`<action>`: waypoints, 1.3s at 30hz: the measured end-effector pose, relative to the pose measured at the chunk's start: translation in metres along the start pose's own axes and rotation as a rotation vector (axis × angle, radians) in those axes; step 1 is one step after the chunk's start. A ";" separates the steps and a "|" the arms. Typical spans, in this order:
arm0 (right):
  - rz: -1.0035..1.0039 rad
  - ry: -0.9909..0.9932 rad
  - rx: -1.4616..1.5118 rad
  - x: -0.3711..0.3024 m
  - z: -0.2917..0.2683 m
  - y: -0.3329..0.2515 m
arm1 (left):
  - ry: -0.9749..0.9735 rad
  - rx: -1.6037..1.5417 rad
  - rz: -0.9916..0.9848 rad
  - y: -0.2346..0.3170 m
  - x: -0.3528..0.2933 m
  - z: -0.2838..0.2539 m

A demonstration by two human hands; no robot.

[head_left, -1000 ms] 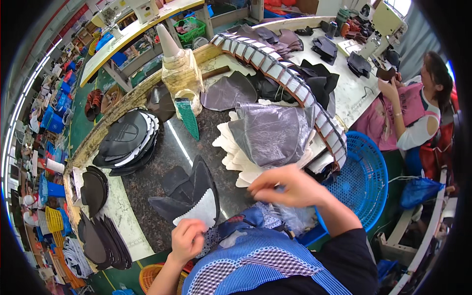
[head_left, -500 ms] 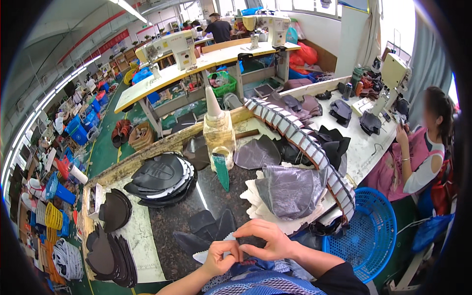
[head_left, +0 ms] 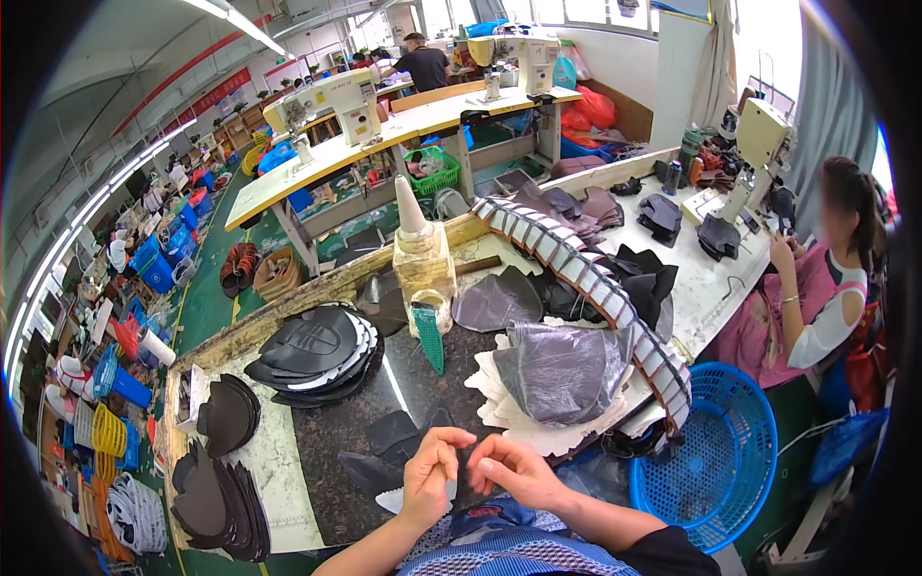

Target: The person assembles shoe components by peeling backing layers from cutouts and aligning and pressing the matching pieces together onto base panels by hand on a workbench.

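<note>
My left hand (head_left: 430,477) is closed, with its fingers curled, just in front of my body. What it pinches is too small or hidden to name. Facing it across a narrow gap is my right hand (head_left: 519,471), thumb and bent fingers drawn together; anything between them cannot be made out. Under and beside the left hand shows the edge of a white piece (head_left: 389,500). Several black leather pieces (head_left: 373,470) lie flat on the dark stone slab (head_left: 336,437), partly covered by that hand.
Stacks of dark cut pieces (head_left: 312,346) stand on the left. A cream post with a cone (head_left: 423,264) rises mid-bench. A plastic-covered stack (head_left: 562,374) and a rack of strips (head_left: 595,278) lie right, near a blue basket (head_left: 706,461). A co-worker (head_left: 807,288) sits far right.
My left hand has risen slightly and turned its fingers upward. My right hand has lowered a little and curled more tightly. A narrow gap now separates the hands.
</note>
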State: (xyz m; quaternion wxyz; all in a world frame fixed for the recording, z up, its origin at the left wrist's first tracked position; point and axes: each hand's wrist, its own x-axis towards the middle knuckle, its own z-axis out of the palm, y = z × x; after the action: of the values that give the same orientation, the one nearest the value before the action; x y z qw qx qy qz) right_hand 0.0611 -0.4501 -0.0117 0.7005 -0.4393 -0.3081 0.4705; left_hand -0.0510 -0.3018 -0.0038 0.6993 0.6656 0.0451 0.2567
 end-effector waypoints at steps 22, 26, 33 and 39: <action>-0.489 -0.040 -0.540 0.001 0.009 0.014 | -0.320 -0.103 -0.049 -0.010 -0.007 0.017; -0.387 -0.069 -0.429 -0.013 0.017 0.017 | -0.320 -0.121 -0.047 -0.001 -0.018 0.024; -0.243 0.306 -0.293 -0.021 0.023 0.029 | -0.269 0.006 -0.070 -0.012 -0.022 0.037; -0.456 0.407 -0.261 -0.025 0.031 0.014 | -0.223 -0.209 -0.263 0.013 -0.017 0.058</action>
State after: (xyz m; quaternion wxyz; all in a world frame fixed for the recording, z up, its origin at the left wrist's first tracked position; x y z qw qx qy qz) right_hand 0.0209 -0.4609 -0.0117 0.7729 -0.5300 -0.3096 0.1609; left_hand -0.0458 -0.3622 0.0104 0.7928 0.6020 0.0270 0.0911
